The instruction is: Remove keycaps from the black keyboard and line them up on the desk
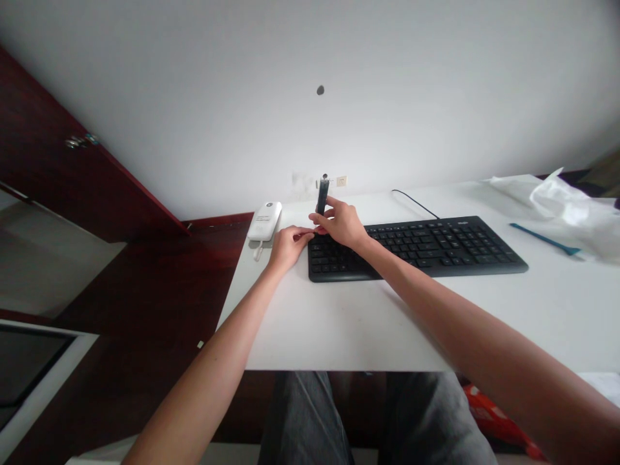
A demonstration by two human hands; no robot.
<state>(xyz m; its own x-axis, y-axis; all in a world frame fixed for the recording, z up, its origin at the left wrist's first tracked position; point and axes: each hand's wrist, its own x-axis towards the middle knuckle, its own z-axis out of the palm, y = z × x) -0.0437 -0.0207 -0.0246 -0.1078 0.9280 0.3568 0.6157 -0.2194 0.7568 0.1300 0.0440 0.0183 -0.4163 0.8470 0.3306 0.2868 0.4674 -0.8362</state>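
A black keyboard (426, 242) lies on the white table, its left part beneath my hands. My right hand (343, 223) is closed around a dark, slim stick-shaped tool (322, 195). The tool stands nearly upright over the keyboard's far left corner; its lower end is hidden by my fingers, so I cannot tell its exact kind. Beside it, my left hand (289, 247) has its thumb and index finger pinched together at that same corner. Whatever lies between those fingertips is too small to make out.
A white device with a short cable (265, 221) rests at the table's left edge. To the right are a blue flat-ended stick (545, 239) and a crumpled white plastic bag (566, 206). Behind the table (339, 323) rises a wall with a socket (341, 181).
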